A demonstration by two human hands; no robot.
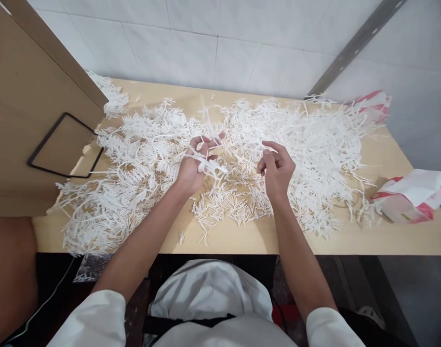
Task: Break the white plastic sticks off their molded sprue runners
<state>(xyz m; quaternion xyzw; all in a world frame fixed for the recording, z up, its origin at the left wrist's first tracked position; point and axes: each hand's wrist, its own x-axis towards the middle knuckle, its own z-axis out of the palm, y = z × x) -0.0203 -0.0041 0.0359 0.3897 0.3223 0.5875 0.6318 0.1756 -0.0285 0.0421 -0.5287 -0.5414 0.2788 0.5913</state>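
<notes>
My left hand is closed round a white plastic sprue branch with small sticks on it, held just above the table. My right hand is beside it, fingers curled in a pinch near the branch's right end; what it pinches is too small to make out. Under both hands lies a heap of small loose white plastic sticks. Large tangles of white sprue branches spread over the left of the table, with more of the sprue branches on the right.
The light wooden table stands against a white tiled wall. A brown cardboard box with a black-outlined handle hole stands at the left. A red-and-white plastic bag lies at the right edge, another bag at the back right.
</notes>
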